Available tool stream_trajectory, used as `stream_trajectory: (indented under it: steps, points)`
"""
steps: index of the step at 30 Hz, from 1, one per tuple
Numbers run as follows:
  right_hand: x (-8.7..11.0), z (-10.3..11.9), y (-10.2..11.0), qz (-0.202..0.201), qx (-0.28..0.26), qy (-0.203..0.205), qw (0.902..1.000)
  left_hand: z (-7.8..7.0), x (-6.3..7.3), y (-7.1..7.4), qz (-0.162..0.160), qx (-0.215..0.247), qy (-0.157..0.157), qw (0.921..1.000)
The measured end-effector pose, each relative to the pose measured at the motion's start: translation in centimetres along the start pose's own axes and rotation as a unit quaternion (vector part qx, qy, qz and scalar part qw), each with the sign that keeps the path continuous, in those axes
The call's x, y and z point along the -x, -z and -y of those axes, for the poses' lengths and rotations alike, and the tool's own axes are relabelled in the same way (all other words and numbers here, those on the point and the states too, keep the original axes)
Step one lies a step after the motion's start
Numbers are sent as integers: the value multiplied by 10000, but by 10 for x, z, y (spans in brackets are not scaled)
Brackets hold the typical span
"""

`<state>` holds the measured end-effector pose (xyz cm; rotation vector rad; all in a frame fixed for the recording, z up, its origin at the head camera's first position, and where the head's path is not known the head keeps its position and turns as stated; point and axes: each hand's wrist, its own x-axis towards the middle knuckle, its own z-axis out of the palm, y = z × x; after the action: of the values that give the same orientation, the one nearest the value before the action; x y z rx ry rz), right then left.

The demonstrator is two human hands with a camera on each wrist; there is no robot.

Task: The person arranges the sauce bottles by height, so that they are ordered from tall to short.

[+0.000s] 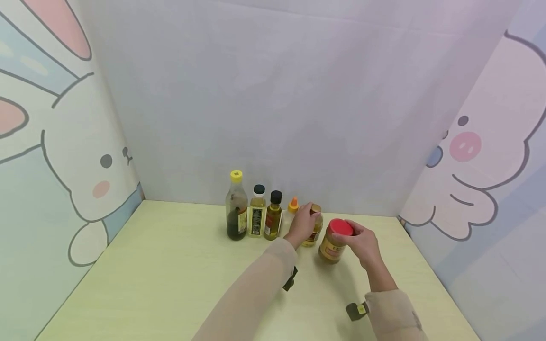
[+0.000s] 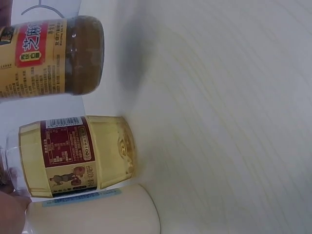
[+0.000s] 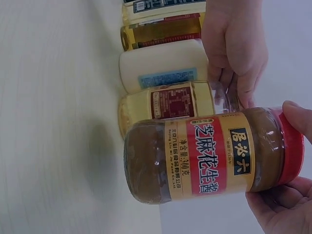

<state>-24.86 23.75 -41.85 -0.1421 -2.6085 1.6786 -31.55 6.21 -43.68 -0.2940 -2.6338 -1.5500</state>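
Observation:
My right hand (image 1: 363, 242) holds a peanut butter jar (image 1: 331, 250) by its red lid (image 3: 291, 146), thumb on one side and fingers on the other. The jar is tilted, and its base looks lifted off the table, with a shadow below. My left hand (image 1: 302, 224) grips the neck of a small bottle of yellow oil (image 2: 107, 151) with a gold cap (image 1: 315, 208). That bottle stands at the right end of a row. Just left of it, partly behind my left hand, is a white squeeze bottle (image 3: 161, 63) with an orange tip (image 1: 293, 202).
Further left in the row stand an olive-coloured oil bottle (image 1: 273, 218) with a black cap, a pale oil bottle (image 1: 257, 213) and a tall dark sauce bottle (image 1: 236, 213) with a yellow cap. Pale cloth (image 1: 273, 104) hangs behind the light wooden table (image 1: 170, 274).

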Motion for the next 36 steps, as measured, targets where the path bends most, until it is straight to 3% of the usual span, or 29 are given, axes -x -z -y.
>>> stream_trajectory:
  steps: [36]
  points:
    - [-45,-7,-20,-814,257,16,9964,3,0,-2,-89,-134,-157,9997]
